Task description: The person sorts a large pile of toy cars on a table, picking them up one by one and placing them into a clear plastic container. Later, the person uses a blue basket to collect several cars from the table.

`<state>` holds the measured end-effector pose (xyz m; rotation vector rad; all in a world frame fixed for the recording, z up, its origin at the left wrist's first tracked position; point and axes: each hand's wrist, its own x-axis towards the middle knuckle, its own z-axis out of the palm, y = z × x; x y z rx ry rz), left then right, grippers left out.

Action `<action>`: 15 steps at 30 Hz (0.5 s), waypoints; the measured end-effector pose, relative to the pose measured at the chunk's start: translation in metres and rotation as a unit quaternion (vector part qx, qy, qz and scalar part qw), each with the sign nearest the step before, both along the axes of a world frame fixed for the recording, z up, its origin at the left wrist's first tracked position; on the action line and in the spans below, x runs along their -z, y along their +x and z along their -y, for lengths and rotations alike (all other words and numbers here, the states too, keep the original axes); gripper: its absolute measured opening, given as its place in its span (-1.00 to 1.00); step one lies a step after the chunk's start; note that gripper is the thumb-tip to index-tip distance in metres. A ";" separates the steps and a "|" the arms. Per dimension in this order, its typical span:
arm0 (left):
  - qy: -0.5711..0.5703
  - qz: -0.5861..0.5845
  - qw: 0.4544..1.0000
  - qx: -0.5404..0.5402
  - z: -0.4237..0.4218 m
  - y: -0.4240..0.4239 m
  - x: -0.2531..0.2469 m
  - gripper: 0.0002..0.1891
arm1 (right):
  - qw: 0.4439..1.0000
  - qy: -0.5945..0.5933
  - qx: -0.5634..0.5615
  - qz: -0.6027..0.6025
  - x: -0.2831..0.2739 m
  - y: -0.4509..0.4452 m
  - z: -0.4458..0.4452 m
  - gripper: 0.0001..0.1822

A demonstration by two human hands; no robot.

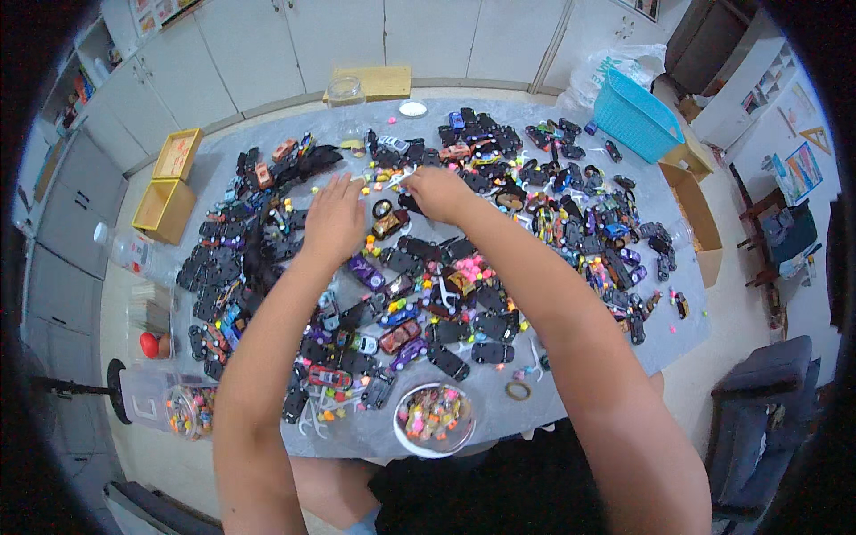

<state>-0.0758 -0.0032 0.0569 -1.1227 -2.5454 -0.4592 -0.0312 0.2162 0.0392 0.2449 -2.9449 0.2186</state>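
My left hand (336, 217) is palm down over the grey table covering (267, 137), its fingers stretched out and slightly apart, with no object seen in it. My right hand (438, 192) reaches in from the other side. Its fingertips meet a white plastic piece (400, 178) beside small colourful beads (382, 174); whether they grip it cannot be told. Between the hands lie a black ring (382, 208) and a brown-gold toy car (390, 225). Nearer me, many toy cars crowd together, among them a purple one (366, 271) and a red one (400, 336).
A bowl of small colourful pieces (435, 414) stands at the near edge, with a tape ring (518, 390) to its right. A turquoise basket (635, 117) sits at the far right corner. Yellow boxes (164, 210), a plastic bottle (130, 253) and a jar (189, 411) line the left side.
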 end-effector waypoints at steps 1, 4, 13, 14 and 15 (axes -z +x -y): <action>-0.074 -0.032 0.997 0.011 -0.008 -0.014 0.003 -0.60 | 0.999 -0.017 0.020 0.025 0.004 0.000 -0.004 -0.76; -0.140 -0.009 0.989 0.040 -0.022 -0.042 0.008 -0.59 | 0.999 -0.011 0.034 0.024 0.002 0.007 -0.017 -0.78; -0.060 0.002 0.998 0.019 -0.062 -0.060 0.013 -0.70 | 0.990 -0.132 0.041 -0.035 -0.005 0.000 -0.033 -0.78; -0.083 0.055 0.995 -0.001 -0.064 -0.060 0.012 -0.73 | 0.991 -0.121 0.053 -0.008 -0.002 -0.005 -0.031 -0.76; -0.104 0.106 0.989 -0.019 -0.067 -0.060 0.009 -0.75 | 0.994 -0.096 0.056 -0.016 -0.001 -0.008 -0.029 -0.76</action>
